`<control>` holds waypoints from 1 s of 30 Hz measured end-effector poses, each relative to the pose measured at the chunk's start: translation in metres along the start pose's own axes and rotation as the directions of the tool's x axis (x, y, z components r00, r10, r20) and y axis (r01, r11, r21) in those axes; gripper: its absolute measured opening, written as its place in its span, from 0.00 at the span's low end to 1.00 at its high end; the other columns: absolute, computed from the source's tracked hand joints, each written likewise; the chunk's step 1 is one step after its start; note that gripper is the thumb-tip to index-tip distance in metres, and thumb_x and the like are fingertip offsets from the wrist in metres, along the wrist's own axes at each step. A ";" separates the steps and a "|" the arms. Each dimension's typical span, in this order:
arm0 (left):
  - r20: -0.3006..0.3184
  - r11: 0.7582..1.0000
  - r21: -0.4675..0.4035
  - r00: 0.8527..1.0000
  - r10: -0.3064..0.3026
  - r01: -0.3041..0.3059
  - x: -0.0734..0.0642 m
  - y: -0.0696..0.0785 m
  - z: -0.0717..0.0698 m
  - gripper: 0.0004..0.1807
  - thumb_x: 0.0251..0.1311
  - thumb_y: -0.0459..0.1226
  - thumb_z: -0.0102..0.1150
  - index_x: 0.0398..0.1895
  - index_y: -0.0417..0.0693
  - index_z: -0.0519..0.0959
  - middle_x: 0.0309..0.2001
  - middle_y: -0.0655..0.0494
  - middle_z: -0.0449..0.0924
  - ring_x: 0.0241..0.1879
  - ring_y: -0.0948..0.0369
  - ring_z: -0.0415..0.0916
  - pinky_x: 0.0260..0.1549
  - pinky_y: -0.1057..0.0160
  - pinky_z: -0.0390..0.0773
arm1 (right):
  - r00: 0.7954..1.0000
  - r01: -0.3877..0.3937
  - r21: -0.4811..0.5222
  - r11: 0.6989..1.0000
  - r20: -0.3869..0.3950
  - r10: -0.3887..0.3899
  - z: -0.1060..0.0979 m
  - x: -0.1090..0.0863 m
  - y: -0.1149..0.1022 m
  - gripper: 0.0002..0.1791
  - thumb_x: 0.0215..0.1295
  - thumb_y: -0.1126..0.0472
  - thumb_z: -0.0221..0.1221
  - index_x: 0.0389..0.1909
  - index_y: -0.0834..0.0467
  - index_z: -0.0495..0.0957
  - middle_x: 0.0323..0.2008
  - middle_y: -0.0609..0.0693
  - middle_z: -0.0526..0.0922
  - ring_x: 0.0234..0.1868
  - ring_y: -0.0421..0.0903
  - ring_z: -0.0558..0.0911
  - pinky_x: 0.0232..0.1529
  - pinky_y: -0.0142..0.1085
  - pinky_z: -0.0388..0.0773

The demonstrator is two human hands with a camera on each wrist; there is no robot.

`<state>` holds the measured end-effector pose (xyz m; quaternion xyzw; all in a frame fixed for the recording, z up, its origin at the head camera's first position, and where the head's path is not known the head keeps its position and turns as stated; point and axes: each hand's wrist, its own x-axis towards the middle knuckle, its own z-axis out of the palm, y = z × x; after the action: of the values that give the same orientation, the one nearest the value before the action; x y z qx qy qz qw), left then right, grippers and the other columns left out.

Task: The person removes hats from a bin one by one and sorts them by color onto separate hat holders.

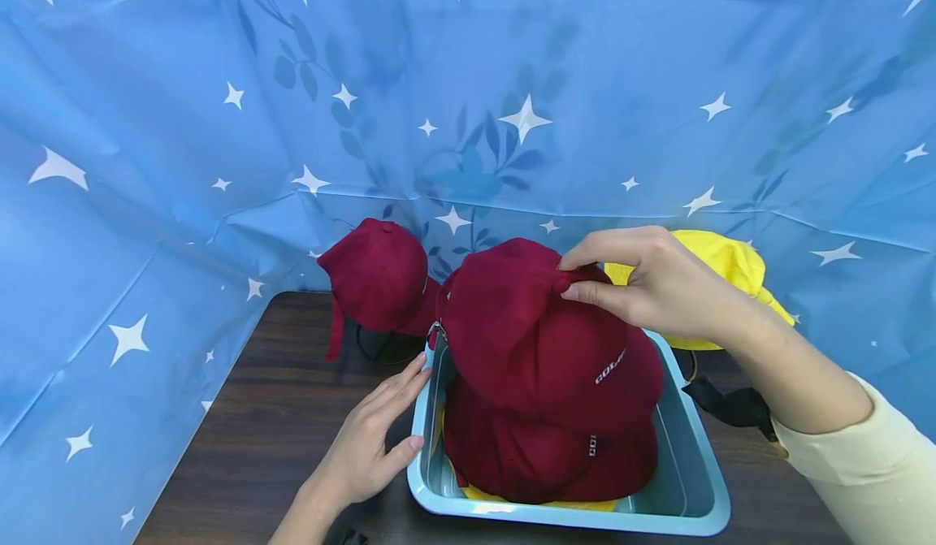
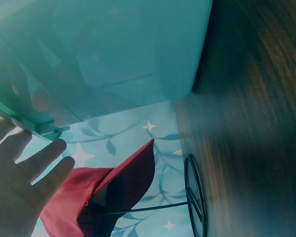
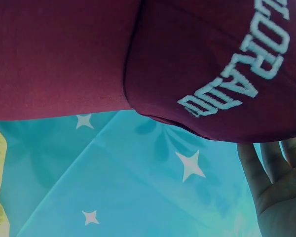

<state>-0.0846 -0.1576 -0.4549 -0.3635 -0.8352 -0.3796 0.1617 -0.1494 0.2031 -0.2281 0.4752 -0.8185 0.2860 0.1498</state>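
My right hand (image 1: pixel 643 281) pinches the crown of a dark red baseball cap (image 1: pixel 497 326) between thumb and fingers, over a light blue plastic bin (image 1: pixel 680 447). White letters run along this cap's front; in the right wrist view the cap (image 3: pixel 202 54) fills the top, with the fingertips of my right hand (image 3: pixel 286 197) at its edge. Beneath it in the bin lies another dark red cap (image 1: pixel 534 456), with something yellow (image 1: pixel 585 505) under that. My left hand (image 1: pixel 366 439) touches the bin's left rim with straight, spread fingers.
Behind the bin to the left, a dark red cap (image 1: pixel 380 273) hangs on a black wire stand (image 2: pixel 197 197). A yellow cap (image 1: pixel 724 265) is at the back right, partly behind my right arm. A blue star-patterned cloth (image 1: pixel 468 82) rises behind the dark wooden table (image 1: pixel 241 447).
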 end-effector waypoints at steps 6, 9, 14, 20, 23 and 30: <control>0.018 1.000 -0.005 0.999 -0.027 0.027 0.001 0.000 -0.001 0.38 0.65 0.40 0.57 0.80 0.45 0.66 0.81 0.49 0.59 0.73 0.52 0.68 0.62 0.40 0.77 | 1.000 0.001 -0.024 1.000 -0.022 -0.002 -0.003 0.015 0.005 0.21 0.52 0.77 0.74 0.45 0.55 0.88 0.38 0.40 0.88 0.39 0.36 0.84 0.40 0.25 0.78; 0.023 0.999 -0.004 0.999 -0.040 0.040 0.002 0.000 -0.001 0.38 0.65 0.40 0.57 0.80 0.46 0.65 0.81 0.49 0.59 0.73 0.52 0.68 0.62 0.40 0.77 | 0.999 -0.003 -0.034 0.999 -0.043 0.001 -0.003 0.022 0.008 0.19 0.52 0.77 0.74 0.44 0.57 0.89 0.39 0.39 0.88 0.39 0.37 0.85 0.42 0.25 0.79; 0.023 0.999 0.003 0.999 -0.035 0.035 0.001 0.000 -0.001 0.38 0.66 0.40 0.57 0.80 0.45 0.65 0.81 0.49 0.59 0.74 0.52 0.68 0.62 0.41 0.76 | 0.998 -0.031 -0.047 0.998 -0.048 0.029 -0.003 0.035 0.014 0.16 0.54 0.76 0.74 0.42 0.58 0.89 0.37 0.41 0.89 0.40 0.38 0.85 0.42 0.26 0.79; 0.014 1.000 0.002 1.000 -0.020 0.020 0.001 -0.001 -0.001 0.37 0.66 0.40 0.57 0.79 0.44 0.66 0.81 0.48 0.60 0.74 0.52 0.68 0.63 0.42 0.76 | 0.995 -0.092 -0.048 0.995 -0.039 0.090 -0.004 0.051 0.017 0.13 0.60 0.73 0.72 0.43 0.57 0.89 0.38 0.43 0.88 0.42 0.42 0.86 0.42 0.25 0.78; 0.011 1.000 0.003 1.000 -0.016 0.016 0.001 -0.001 -0.001 0.37 0.66 0.40 0.57 0.79 0.44 0.65 0.81 0.48 0.60 0.74 0.52 0.68 0.63 0.42 0.76 | 0.994 -0.103 -0.050 0.993 -0.034 0.101 -0.004 0.061 0.019 0.11 0.62 0.72 0.71 0.44 0.57 0.89 0.38 0.44 0.89 0.42 0.44 0.86 0.42 0.26 0.78; 0.009 1.000 0.006 1.000 -0.017 0.017 0.000 0.000 -0.002 0.38 0.65 0.40 0.57 0.79 0.43 0.66 0.80 0.47 0.60 0.74 0.51 0.68 0.63 0.41 0.76 | 0.990 -0.139 -0.059 0.989 -0.017 0.138 -0.003 0.080 0.022 0.09 0.66 0.70 0.69 0.45 0.58 0.88 0.41 0.48 0.89 0.45 0.47 0.87 0.46 0.36 0.83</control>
<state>-0.0847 -0.1586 -0.4534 -0.3576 -0.8401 -0.3771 0.1556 -0.2087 0.1576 -0.1915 0.4108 -0.8567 0.2740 0.1490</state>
